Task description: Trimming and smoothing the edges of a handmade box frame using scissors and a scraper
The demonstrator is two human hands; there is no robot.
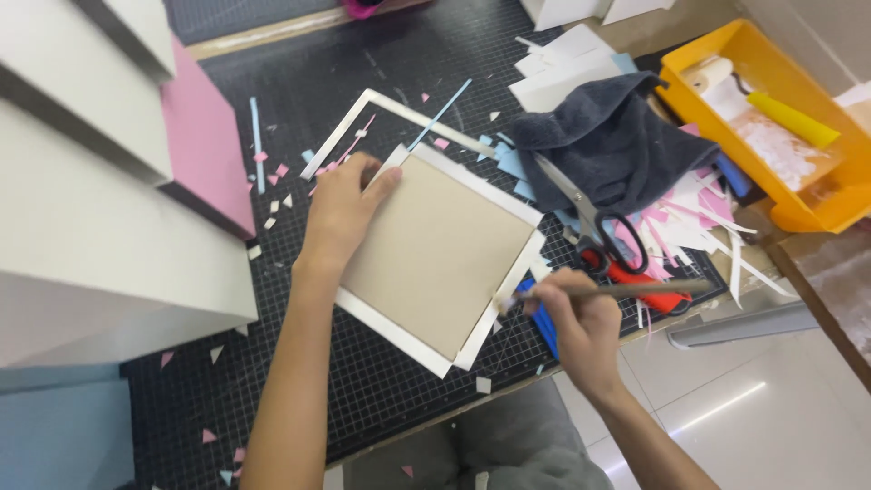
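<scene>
Two bare hands at work over a black gridded cutting mat [381, 399]. Left hand [340, 213] lies flat, fingers spread, pressing the upper-left corner of a brown cardboard square [435, 254]; it grips nothing. Cardboard sits on a larger white paper sheet [399, 331] whose edges show as a border all round. Right hand [581, 322] is closed around a thin brush [608, 290], tip touching the white border at the cardboard's right edge. Scissors [590, 222] lie just beyond, partly on a dark grey cloth [608, 136]. Yellow tray [821, 204] at far right. Paper scraps, pink, blue and white, scattered across the mat
</scene>
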